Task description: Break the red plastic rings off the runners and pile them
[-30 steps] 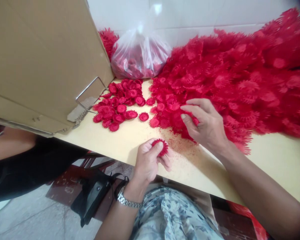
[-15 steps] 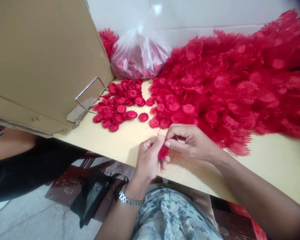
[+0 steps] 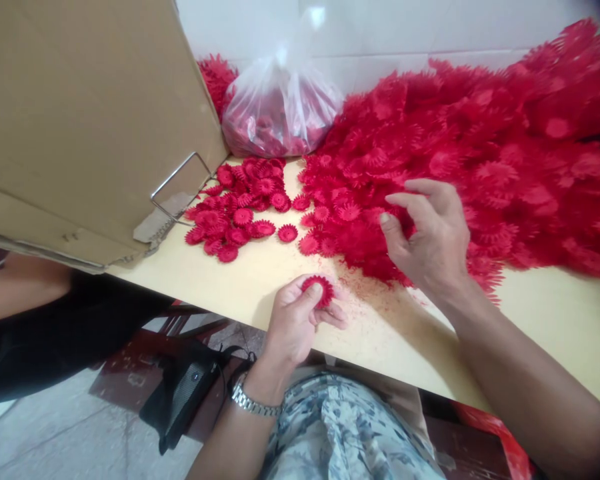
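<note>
The left hand [image 3: 293, 320], at lower centre of the frame, was closed in a pinch on one red disc [image 3: 326, 293], with the thumb across its face and the fingers behind. The disc sat at the upper right end of that hand, above the near edge of the table [image 3: 555, 320]. It was round, with a toothed rim and no evident long axis; its face was turned up towards the camera. The right hand [image 3: 433, 247], right of centre, was open, thumb and fingers parted; nothing could be made out between them. From the right hand, the held disc lay towards the lower left, well apart; the left hand alone had contact with it. The heap [image 3: 480, 147] filled the upper right, and the right hand was the nearer to it, directly over its lower edge. Whether the fingertips touched the heap could not be told. Red crumbs [image 3: 363, 293] lay on the table between the hands. Further out, a loose disc [image 3: 287, 233] lay to the upper left of the held one, beside the pile [image 3: 243, 217]. Behind the pile stood the bag [image 3: 280, 113], with the box [image 3: 90, 120] at upper left.
</note>
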`<state>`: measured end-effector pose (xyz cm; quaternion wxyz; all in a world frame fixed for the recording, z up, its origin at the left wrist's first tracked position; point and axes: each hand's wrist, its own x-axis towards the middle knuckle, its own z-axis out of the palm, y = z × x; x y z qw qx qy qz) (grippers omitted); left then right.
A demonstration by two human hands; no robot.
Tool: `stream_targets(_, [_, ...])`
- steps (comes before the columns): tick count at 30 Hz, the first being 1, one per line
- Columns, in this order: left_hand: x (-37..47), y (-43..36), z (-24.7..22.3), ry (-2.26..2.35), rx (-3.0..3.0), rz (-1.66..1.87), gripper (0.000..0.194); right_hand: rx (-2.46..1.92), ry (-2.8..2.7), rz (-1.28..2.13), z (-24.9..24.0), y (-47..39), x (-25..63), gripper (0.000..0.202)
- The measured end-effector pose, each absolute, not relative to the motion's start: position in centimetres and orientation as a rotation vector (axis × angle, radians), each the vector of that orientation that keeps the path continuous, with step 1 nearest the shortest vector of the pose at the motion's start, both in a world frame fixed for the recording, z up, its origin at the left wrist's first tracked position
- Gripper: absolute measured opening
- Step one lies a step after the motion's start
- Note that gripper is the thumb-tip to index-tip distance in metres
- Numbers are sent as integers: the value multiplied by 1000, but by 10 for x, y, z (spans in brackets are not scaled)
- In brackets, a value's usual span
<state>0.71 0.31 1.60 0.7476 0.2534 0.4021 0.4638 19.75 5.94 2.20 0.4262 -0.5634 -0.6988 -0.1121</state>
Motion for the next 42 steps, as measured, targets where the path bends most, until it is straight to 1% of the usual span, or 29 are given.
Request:
stream_targets(3, [8,2,14,929,580,1019,23,-1264,-1819,-209,24,56,190,13])
stream_targets(5, [8,2,13,939,590,1007,24,-1139,-1890,-100,28,50,182,9])
stream_targets(7, [9,2,13,948,603,996,26,-1027,-1972,96,32,42,174,10])
stream_targets(12, [11,3,12,971,642,1017,30,-876,-2056,756,35,31,161,17])
stream_targets(14, [13,3,11,972,648,1028,33,-874,-2026,940,34,30,159,18])
stream_targets(16, [15,3,10,957,645,1038,36,-877,-1980,1015,33,30,158,18])
stream_targets(18, [16,2,10,929,641,1045,37,-890,-1953,981,33,31,158,18])
stream_targets(24, [12,1,10,898,623,1052,33,-1093,-1846,597,37,36,167,16])
stream_targets(29, [8,1,14,852,591,1033,21,-1380,-1761,-81,32,50,188,8])
stream_targets(31, [8,1,14,845,577,1030,19,-1426,-1779,-227,28,55,194,13])
stream_targets(34, [8,1,11,889,586,1035,19,-1335,-1831,-250,22,57,193,19])
stream_targets(38, [8,0,9,942,598,1017,24,-1143,-1923,-154,23,51,180,15])
stream_targets(40, [8,-1,10,950,608,1003,26,-1075,-1941,-62,27,45,174,12])
stream_targets(42, [7,-1,11,953,616,993,29,-1019,-1961,128,31,40,169,11])
